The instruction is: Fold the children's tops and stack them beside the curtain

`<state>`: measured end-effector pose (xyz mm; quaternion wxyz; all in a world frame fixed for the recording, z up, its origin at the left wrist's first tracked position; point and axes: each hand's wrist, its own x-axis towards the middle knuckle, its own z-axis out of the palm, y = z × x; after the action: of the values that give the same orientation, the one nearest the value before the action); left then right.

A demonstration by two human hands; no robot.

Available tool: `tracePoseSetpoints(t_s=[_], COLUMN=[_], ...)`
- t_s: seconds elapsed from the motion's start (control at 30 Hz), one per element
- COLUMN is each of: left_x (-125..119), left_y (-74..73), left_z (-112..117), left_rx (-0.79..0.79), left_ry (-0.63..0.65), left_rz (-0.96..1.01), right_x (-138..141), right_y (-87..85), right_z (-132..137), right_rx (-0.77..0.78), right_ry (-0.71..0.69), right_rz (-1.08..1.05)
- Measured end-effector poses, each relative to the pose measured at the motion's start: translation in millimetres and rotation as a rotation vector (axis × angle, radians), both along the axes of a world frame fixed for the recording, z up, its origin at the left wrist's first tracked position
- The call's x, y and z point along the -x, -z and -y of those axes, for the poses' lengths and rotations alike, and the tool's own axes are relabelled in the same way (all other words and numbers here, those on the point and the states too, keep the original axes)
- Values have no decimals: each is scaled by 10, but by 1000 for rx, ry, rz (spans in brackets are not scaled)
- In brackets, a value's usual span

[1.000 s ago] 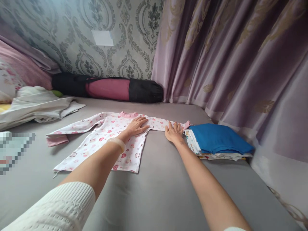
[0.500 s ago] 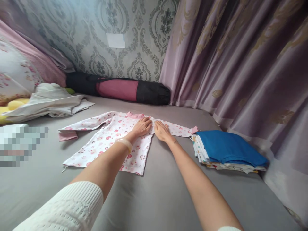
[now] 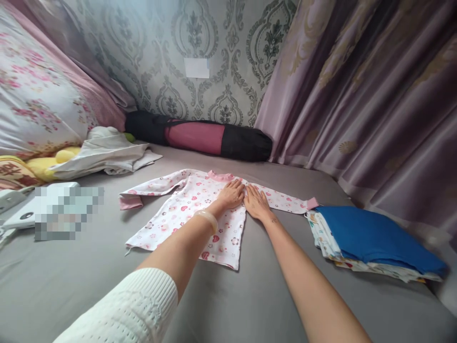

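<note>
A child's long-sleeved shirt (image 3: 194, 205), white with pink hearts and flowers, lies spread on the bed with its pink collar at the far side. My left hand (image 3: 231, 194) rests flat on its upper body, right of the collar. Beside it, my right hand (image 3: 256, 201) lies on the shoulder end of the right sleeve, fingers stretched out. That sleeve reaches out straight to a pink cuff touching the clothes pile. The other sleeve bends out to the left. My left forearm, with a pale bangle, hides part of the shirt's front.
A stack of folded clothes (image 3: 378, 238), blue on top, sits at the right near the curtain (image 3: 321, 95). A black and maroon long bag (image 3: 196, 136) lies along the wall. At left are a crumpled pale cloth (image 3: 103, 157), a yellow plush item (image 3: 43, 169) and a white device (image 3: 26, 212).
The camera has turned left, so everything sits further right in view and more shows at the left. Both hands stay on the shirt near the shoulder; the shirt looks unchanged.
</note>
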<state>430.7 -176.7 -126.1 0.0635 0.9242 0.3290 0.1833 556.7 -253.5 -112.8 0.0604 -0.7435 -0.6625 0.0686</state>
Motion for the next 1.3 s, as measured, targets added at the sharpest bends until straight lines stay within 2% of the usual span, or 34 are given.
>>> tracePoseSetpoints(t_s=[0.13,0.27,0.37,0.43,0.57,0.7,0.87,1.07,1.2,1.3], left_x=[3,37,182,359,807,1123,1160,1085,1151,1316], left_y=[2,-53,-106,-130,-154,-152,-128,-170,-311,-510], left_z=[-57,-188,-261,-292,-363,-436,-476,-533,-601,-650], left_rx=[34,111,116,107,83,72,105,83,177,253], left_ry=[33,115,139,103,-39,-128,-203,-205,-129,-72], left_rz=[25,-12,-43,-52,-64,-96,-230,-240,-263,-180], right_x=[28,105,230,357,676,931,997,970,975,967], right_y=[-81,-244,-347,-362,-270,-147,-48,37,59,70], right_z=[-27,-86,-157,-222,-410,-623,-763,-788,-795,-798], right_rx=[23,47,57,39,-65,-62,-41,-33,-42,-53], right_ry=[21,52,97,124,122,139,212,227,227,216], right_rz=[0,33,61,70,64,1,-26,25,56,66])
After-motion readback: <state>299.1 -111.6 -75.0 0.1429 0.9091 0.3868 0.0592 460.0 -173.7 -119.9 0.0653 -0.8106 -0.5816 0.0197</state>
